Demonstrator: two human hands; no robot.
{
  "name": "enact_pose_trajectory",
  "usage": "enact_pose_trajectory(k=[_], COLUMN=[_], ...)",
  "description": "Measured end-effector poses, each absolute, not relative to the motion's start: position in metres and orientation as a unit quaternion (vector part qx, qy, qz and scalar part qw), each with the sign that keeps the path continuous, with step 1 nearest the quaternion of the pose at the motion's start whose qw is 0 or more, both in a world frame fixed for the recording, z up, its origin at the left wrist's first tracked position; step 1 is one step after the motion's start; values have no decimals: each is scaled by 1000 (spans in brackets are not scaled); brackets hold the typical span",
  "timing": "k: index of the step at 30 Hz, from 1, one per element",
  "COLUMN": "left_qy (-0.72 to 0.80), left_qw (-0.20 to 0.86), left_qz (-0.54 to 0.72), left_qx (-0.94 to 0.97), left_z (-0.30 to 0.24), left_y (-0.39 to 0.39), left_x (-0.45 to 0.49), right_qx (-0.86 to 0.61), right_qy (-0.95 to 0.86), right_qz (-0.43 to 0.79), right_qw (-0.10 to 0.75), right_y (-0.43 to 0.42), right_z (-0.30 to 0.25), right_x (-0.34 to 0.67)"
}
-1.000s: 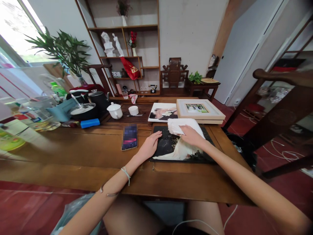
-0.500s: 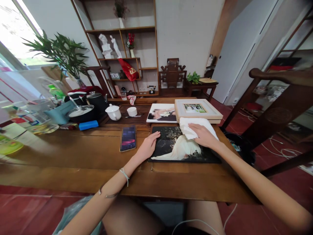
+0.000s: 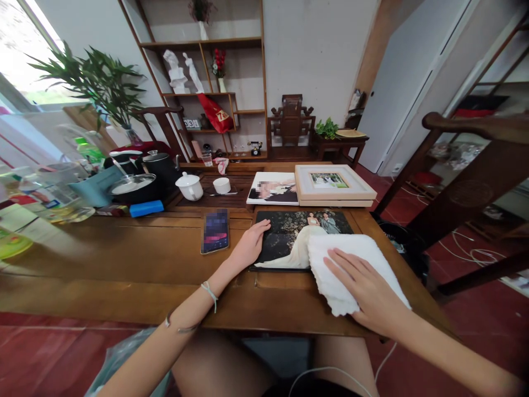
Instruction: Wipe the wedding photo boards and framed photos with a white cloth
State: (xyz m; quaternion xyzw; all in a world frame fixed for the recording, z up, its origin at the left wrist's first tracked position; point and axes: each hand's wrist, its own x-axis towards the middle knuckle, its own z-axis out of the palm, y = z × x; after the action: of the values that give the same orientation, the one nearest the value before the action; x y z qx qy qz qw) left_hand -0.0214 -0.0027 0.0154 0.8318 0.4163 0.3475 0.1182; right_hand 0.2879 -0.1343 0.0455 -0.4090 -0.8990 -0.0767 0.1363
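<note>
Photo (image 3: 283,242) lies flat on the table (image 3: 161,248), just right of the frame's middle. To its left is a phone (image 3: 215,231); next, the left hand (image 3: 249,245) rests at the photo's left edge, fingers nearly straight, clasping nothing. Farther right, a white cloth (image 3: 374,255) covers the photo's lower right part, the right hand (image 3: 369,291) flat on top, fingers extended, thumb hidden.

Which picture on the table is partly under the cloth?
The dark photo panel: the white cloth overlaps it; the framed picture and white-edged print lie clear beyond.
</note>
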Motion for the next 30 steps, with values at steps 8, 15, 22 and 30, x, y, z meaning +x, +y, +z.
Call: enact_pose_trajectory(k=[8, 15, 22, 30], left_qy=[412, 419, 429, 425], left_qw=[111, 124, 125, 121], left_qz=[355, 353, 347, 344], left_qx=[832, 827, 825, 829], left_z=[14, 14, 16, 17], left_y=[-3, -3, -4, -4], left_x=[-22, -23, -22, -21], right_qx=[-457, -468, -452, -437], right_qy=[-873, -870, -877, -884], right_qz=[-55, -69, -72, -97], right_qw=[160, 141, 146, 137], right_y=[-21, 32, 14, -106], right_z=[45, 49, 50, 41], right_x=[321, 326, 320, 304])
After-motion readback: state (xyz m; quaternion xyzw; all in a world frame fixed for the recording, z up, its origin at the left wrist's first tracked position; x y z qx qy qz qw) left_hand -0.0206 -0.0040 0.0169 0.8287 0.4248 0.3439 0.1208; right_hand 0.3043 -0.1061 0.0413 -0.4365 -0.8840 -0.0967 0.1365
